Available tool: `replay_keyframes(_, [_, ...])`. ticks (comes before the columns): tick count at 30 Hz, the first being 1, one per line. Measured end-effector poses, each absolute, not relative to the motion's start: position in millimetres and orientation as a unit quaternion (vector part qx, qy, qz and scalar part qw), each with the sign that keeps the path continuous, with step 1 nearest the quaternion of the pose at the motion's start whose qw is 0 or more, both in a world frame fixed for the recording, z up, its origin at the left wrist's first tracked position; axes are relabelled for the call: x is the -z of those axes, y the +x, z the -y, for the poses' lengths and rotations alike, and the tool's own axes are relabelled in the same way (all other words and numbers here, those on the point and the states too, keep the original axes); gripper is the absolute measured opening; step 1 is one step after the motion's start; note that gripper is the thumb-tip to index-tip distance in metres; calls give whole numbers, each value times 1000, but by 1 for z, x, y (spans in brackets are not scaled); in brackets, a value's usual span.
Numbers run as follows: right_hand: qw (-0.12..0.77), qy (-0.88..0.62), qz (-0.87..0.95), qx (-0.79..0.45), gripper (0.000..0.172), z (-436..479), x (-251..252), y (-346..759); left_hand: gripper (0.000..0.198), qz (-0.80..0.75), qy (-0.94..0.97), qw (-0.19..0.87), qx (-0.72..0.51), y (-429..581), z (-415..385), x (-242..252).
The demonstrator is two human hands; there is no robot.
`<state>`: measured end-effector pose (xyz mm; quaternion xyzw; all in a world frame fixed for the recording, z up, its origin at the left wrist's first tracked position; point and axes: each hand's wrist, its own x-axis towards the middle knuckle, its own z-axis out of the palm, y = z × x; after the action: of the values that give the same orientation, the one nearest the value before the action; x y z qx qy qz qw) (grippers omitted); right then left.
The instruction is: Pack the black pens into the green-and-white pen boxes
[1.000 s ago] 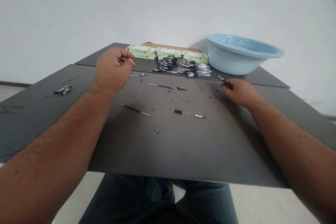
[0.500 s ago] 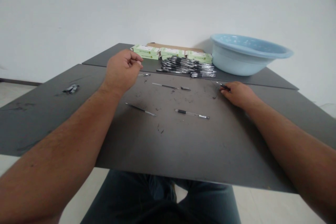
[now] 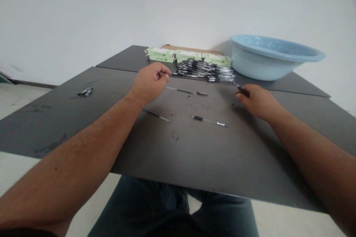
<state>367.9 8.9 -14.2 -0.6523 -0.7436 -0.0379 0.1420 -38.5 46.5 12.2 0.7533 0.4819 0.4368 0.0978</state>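
My left hand (image 3: 152, 81) is over the table's far left-middle, thumb and fingers curled together; whatever they may hold is hidden. My right hand (image 3: 260, 100) is closed around a pen with a black grip (image 3: 244, 91), its tip pointing toward the pile. Between the hands lie a thin ink refill (image 3: 180, 90) and a short black-and-clear pen cap (image 3: 202, 93). Nearer to me are a clear pen barrel with a black grip (image 3: 210, 120) and another refill (image 3: 158, 115), partly covered by my left wrist.
A pile of clear-and-black pens (image 3: 205, 69) lies in front of green-and-white boxes (image 3: 161, 54). The light-blue basin (image 3: 258, 64) stands at the back right. Several small dark pieces (image 3: 85, 92) sit at left on the grey table (image 3: 178, 159). A wall rises behind.
My left hand has moved right and slightly lower, now covering the small pen piece that showed beyond it. My right hand still holds the pen, tilted a little more. The whole view has shifted slightly.
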Motion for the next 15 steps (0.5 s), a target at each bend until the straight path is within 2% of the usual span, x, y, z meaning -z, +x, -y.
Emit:
replay_keyframes(4, [235, -597, 767, -18, 25, 17, 5, 327, 22, -437, 791, 164, -396, -11, -32, 0])
replay_keyframes(8, [324, -518, 790, -53, 17, 46, 2, 286, 31, -363, 773, 364, -371, 18, -10, 7])
replay_keyframes(11, [358, -469, 805, -64, 10, 62, -3, 266, 40, -320, 731, 500, -337, 33, 6, 8])
replay_keyframes(15, [379, -437, 814, -61, 6, 71, -7, 255, 29, -253, 696, 586, -329, 43, 20, 7])
